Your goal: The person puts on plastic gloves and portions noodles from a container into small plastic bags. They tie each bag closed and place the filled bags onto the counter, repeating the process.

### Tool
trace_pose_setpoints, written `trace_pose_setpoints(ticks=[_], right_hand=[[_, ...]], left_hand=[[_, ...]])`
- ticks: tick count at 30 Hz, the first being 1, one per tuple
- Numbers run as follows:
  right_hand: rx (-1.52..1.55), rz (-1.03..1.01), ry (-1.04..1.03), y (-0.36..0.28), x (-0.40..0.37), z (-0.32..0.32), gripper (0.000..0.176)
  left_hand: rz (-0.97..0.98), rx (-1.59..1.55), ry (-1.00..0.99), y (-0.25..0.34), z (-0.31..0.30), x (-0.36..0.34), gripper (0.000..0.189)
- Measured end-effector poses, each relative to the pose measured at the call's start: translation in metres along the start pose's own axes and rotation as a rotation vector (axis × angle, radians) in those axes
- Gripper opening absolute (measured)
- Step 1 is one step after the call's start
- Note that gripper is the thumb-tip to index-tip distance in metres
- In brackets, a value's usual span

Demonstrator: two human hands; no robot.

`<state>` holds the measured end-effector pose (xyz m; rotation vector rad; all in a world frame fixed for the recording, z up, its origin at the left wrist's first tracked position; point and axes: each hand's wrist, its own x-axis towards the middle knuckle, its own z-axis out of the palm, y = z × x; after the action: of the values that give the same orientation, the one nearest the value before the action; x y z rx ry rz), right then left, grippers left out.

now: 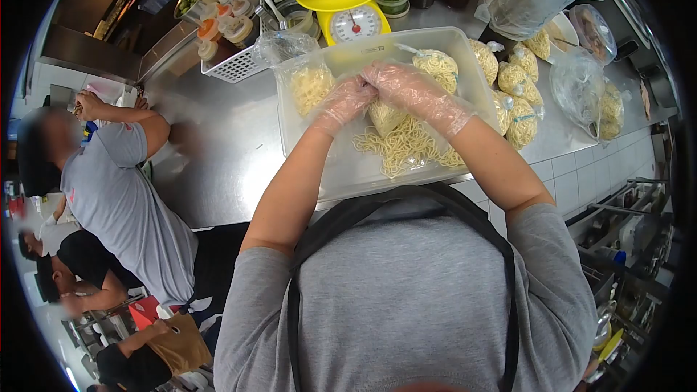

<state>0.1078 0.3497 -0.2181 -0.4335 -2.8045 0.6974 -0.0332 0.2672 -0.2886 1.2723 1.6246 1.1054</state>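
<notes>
Both my hands wear clear plastic gloves and meet over a large translucent tub. My left hand and my right hand are closed together at the gathered top of a plastic bag of noodles. Beneath that bag, loose noodles lie in a heap on the tub's floor. To the left of my hands is an open plastic bag with pale noodles inside. A tied bag of noodles rests in the tub's far right part, beyond my right hand.
A yellow kitchen scale stands behind the tub. Several tied noodle bags sit on the steel counter at the right. A white basket and squeeze bottles are at the back left. A co-worker stands left of me.
</notes>
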Motion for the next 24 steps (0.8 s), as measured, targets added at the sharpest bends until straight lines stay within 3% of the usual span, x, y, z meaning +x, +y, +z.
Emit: trace_pose_setpoints(ticks=[3, 5, 9, 11, 15, 17, 21, 23, 24], right_hand=[[0.015, 0.003, -0.012, 0.002, 0.001, -0.004, 0.02], [-0.032, -0.049, -0.077, 0.008, 0.005, -0.005, 0.019], [0.01, -0.06, -0.076, 0.013, 0.004, -0.003, 0.018], [0.357, -0.002, -0.107, 0.021, 0.008, 0.002, 0.017], [0.141, -0.1, -0.047, 0.016, -0.006, -0.02, 0.012], [0.302, -0.058, -0.053, 0.022, -0.008, -0.019, 0.009], [0.35, -0.029, -0.061, 0.034, -0.007, -0.014, 0.008], [0.749, -0.019, -0.101, 0.046, -0.004, -0.002, 0.008], [0.749, -0.018, -0.101, 0.046, -0.004, -0.001, 0.008]], left_hand=[[-0.03, 0.059, -0.016, 0.004, -0.001, -0.001, 0.041], [-0.181, 0.059, -0.048, 0.009, -0.002, -0.004, 0.039], [-0.119, -0.036, -0.123, 0.016, -0.002, -0.006, 0.034], [-0.094, -0.086, -0.136, 0.019, 0.0, -0.007, 0.033], [-0.062, -0.162, -0.141, 0.038, 0.001, -0.012, 0.031], [-0.157, -0.074, -0.148, 0.061, -0.003, -0.022, 0.028], [-0.096, -0.203, -0.108, 0.042, 0.001, -0.018, 0.025], [-0.153, -0.128, -0.111, 0.039, -0.001, -0.015, 0.023], [-0.153, -0.128, -0.112, 0.04, -0.002, -0.016, 0.023]])
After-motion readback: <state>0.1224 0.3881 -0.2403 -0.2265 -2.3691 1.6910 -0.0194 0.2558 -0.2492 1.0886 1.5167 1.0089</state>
